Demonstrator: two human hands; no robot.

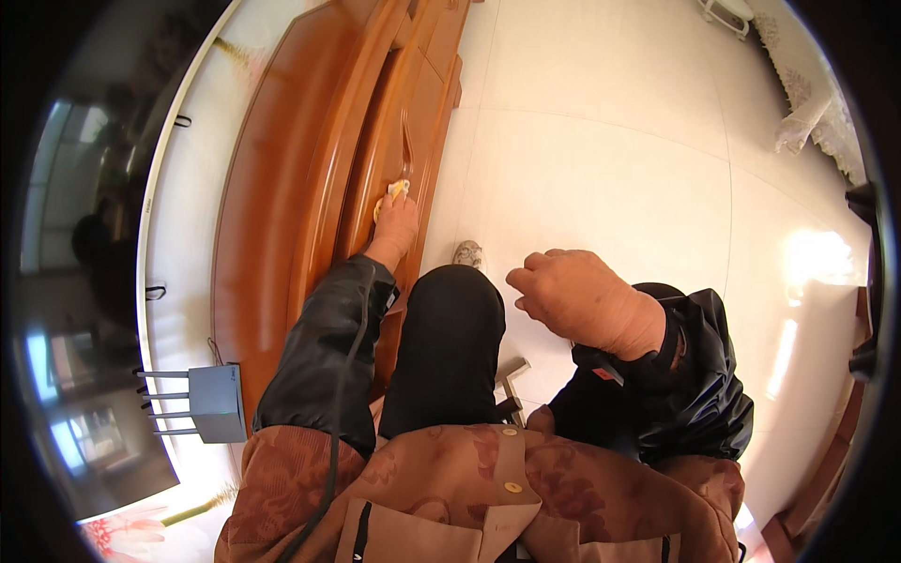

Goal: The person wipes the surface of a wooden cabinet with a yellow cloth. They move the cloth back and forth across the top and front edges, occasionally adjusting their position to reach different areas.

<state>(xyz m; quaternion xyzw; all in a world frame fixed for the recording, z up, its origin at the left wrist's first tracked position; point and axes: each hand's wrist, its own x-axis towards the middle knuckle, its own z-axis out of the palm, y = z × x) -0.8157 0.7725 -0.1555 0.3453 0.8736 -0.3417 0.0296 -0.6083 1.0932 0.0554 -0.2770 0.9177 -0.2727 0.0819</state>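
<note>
My left hand [396, 226] is closed on a yellow and white cloth [397, 190] and presses it against the front of a glossy reddish-brown wooden cabinet [415, 91], just below a carved groove. My right hand [574, 295] hangs over the pale floor to the right of my knee. Its fingers are curled and the palm faces away, so whether it holds anything is hidden. Dark sleeve covers reach up both forearms.
A grey router [215, 405] with several antennas stands at the cabinet's left edge, beside a large dark television screen [84, 295]. A lace-edged cloth [809, 91] hangs at the upper right. Under me, part of a metal-legged stool [512, 383] shows. Pale tiles [605, 162] cover the floor.
</note>
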